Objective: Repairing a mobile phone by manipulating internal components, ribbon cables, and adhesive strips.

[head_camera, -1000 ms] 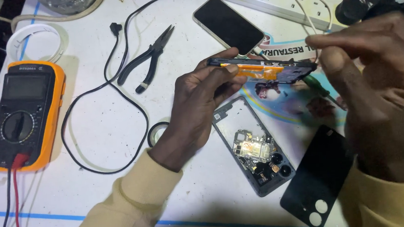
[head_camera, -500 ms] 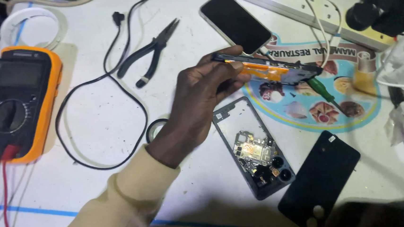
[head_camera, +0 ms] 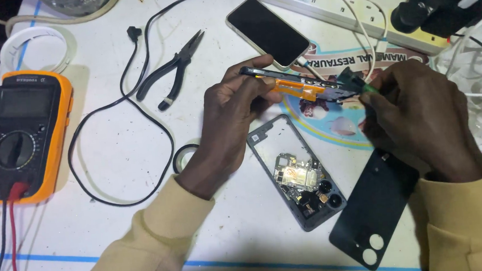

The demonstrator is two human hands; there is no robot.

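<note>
Two hands meet over the middle of the counter (head_camera: 112,156). The left hand (head_camera: 234,124) has its fingers (head_camera: 260,80) closed around a long phone part with an orange strip (head_camera: 300,86), holding it level above the surface. The right hand (head_camera: 420,111) pinches a small green tool (head_camera: 369,87) narrowly against that part's right end. Working well here seems to call for a steady left grip and light, short strokes of the tool, since the part is thin and hangs unsupported.

Directly beneath lie an opened phone frame (head_camera: 297,174) with its board exposed and, just beside it toward the near edge, a black back cover (head_camera: 373,208). A second phone (head_camera: 267,32) lies just behind the hands, plugged into a white cable. Pliers (head_camera: 171,72) and a black lead lie left of centre; an orange multimeter (head_camera: 15,137) sits at the left edge. Open room is mainly at the near edge, left of the frame.
</note>
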